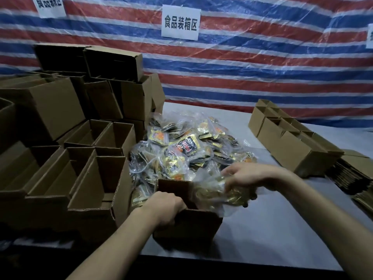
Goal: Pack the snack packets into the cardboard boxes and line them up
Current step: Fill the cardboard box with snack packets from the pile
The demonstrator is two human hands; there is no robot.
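A heap of snack packets (185, 146) in clear and gold wrapping lies in the middle of the grey table. In front of it stands a small open cardboard box (193, 225). My left hand (165, 209) grips the box's left wall, fingers curled over the rim. My right hand (244, 176) holds a bag of snack packets (232, 196) at the box's right rim, partly over the opening. The bag is blurred.
Several open cardboard boxes (80, 178) are stacked on the left. A row of packed boxes (290, 142) runs along the right. Flattened cardboard (355, 176) lies at the far right. A striped tarpaulin (262, 63) with paper signs hangs behind the table (272, 229).
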